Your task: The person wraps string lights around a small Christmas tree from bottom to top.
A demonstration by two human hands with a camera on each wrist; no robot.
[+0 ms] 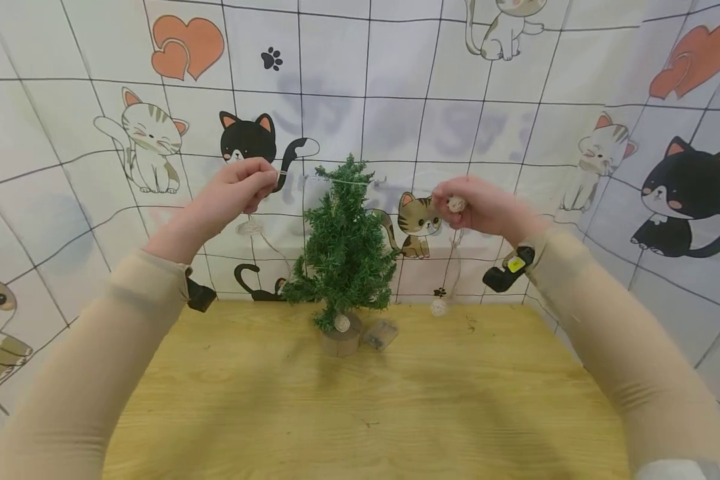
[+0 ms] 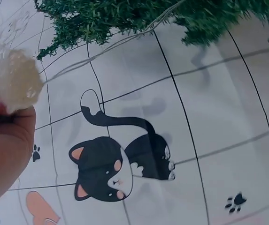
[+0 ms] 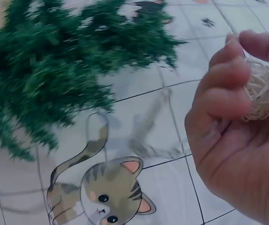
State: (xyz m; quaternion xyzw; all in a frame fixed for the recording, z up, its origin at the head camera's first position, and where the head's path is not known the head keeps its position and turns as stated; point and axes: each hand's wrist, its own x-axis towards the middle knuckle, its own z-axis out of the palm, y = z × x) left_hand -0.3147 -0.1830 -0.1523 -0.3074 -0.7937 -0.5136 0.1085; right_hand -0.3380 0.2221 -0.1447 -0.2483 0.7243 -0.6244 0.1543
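A small green artificial tree (image 1: 349, 247) stands on the table, its wooden base (image 1: 341, 343) under it. Left of its top, my left hand (image 1: 243, 183) pinches a thin light string (image 1: 351, 181), which stretches across the treetop to the other side. A pale wicker ball (image 1: 250, 228) hangs just below that hand; the left wrist view shows the ball (image 2: 18, 79) close to the fingers. My right hand (image 1: 477, 207), right of the tree, holds the string with curled fingers, and another wicker ball (image 3: 262, 91) sits against them. Below it dangles a further ball (image 1: 439, 307).
One wicker ball (image 1: 342, 323) lies against the tree's base. A clear, flat box (image 1: 381, 334) rests beside the base on the wooden table (image 1: 360, 413). Behind hangs a white gridded cloth (image 1: 390, 60) printed with cats and hearts, close to the tree.
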